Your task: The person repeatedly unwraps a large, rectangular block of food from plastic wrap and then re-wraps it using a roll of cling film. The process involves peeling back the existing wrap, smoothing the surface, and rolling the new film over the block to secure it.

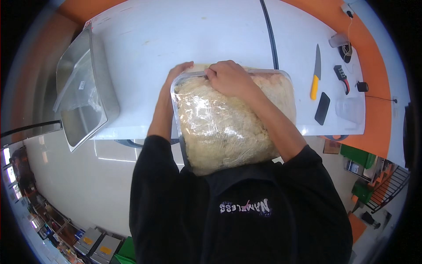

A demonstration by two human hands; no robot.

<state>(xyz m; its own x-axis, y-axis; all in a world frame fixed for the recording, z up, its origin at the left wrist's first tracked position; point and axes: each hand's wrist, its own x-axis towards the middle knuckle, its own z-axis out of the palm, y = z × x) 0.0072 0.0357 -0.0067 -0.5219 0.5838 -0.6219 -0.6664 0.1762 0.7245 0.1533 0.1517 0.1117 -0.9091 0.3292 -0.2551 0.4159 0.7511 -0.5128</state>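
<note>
A large pan [184,145] covered in clear plastic film, with a pale yellowish mass under the film, leans tilted against my body at the front of the white table [158,36]. My left hand [181,70] is at the pan's far left corner; its palm and most of its fingers are hidden behind the rim. Over the far rim lies my right hand [227,76], fingers bent around the edge and thumb on the film. A pale flat thing shows just beyond the rim, mostly covered by the pan.
A deep steel pan [113,99] holding a clear plastic bag [79,89] stands at the left. To the right lie a yellow-handled knife [316,72], a black phone [322,109], a knife sharpener [341,79] and a clear plastic container [348,109]. A black strip [271,33] crosses the table.
</note>
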